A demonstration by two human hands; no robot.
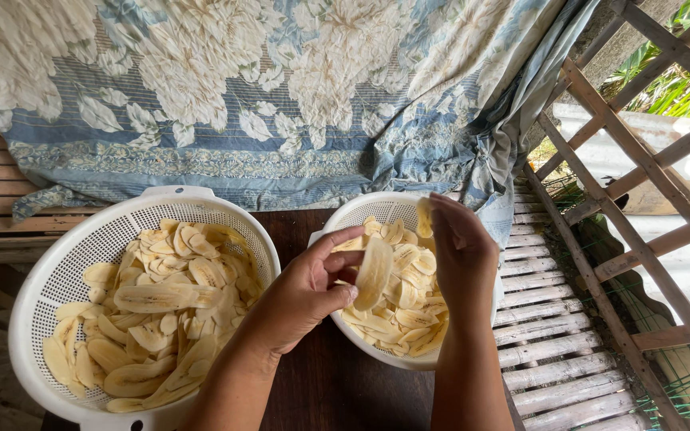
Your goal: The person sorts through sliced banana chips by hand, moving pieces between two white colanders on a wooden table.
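Holding a pale yellow banana slice (374,273), the left hand (307,291) pinches it between thumb and forefinger, the grip closed on the slice's left edge with the other fingers curled under. The slice stands nearly upright, its long axis running top to bottom and leaning slightly to the right, and it hangs just above the near-left rim of the smaller white colander (361,209). It looks thin, smooth and slightly curved, cut lengthwise, with a matte, moist face.

Just to the right, the right hand (463,247) is raised over the same colander, its fingers bunched and closed on a second banana slice (424,217), which shows only as a narrow yellow strip at the fingertips. Of the 2 hands, the left is the nearer to the upright slice; the right stays close beside it but apart, not touching it.

Beneath both hands the smaller colander holds a heap of similar slices lying flat and overlapping. To the left, a larger white colander (57,271) carries many more slices, some long, some short. Both colanders rest on a dark wooden tabletop (325,391).

Farther off, a blue and cream floral cloth (265,88) is spread across slatted wood, and at the right stands a wooden lattice frame (640,160) with greenery beyond.
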